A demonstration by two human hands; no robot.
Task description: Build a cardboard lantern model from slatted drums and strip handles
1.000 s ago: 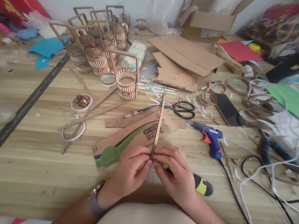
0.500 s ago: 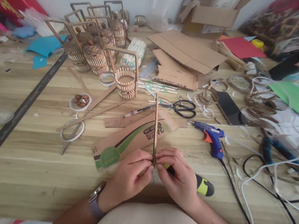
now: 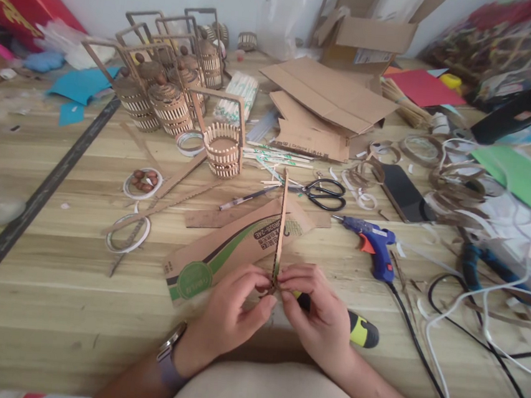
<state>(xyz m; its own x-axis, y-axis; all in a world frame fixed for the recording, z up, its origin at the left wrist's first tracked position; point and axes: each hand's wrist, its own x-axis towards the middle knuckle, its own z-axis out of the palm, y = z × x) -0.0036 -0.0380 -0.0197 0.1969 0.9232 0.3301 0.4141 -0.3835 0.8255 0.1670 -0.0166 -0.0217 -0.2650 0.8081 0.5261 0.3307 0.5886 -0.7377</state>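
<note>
A narrow cardboard strip [image 3: 283, 219] points away from me, its near end pinched between the fingertips of both hands. My left hand [image 3: 241, 306], with a watch on its wrist, closes on that end from the left. From the right, my right hand [image 3: 316, 307] grips the same end with thumb and fingers. Beneath the strip lies a printed cardboard piece [image 3: 236, 252] with a green band. A black and yellow-green tool handle [image 3: 364, 331] is partly hidden under my right hand.
A blue glue gun [image 3: 370, 234] with its cord lies to the right. Black-handled scissors [image 3: 325, 194] and a phone [image 3: 407, 192] are farther back. Behind stand an open slatted bucket [image 3: 223, 148] and several lidded ones [image 3: 169, 105]. Cardboard sheets [image 3: 327, 95] are stacked at the back.
The strip's far end has swung slightly to the right. My left thumb has shifted a little, and both hands stay at the near end. The view has moved slightly.
</note>
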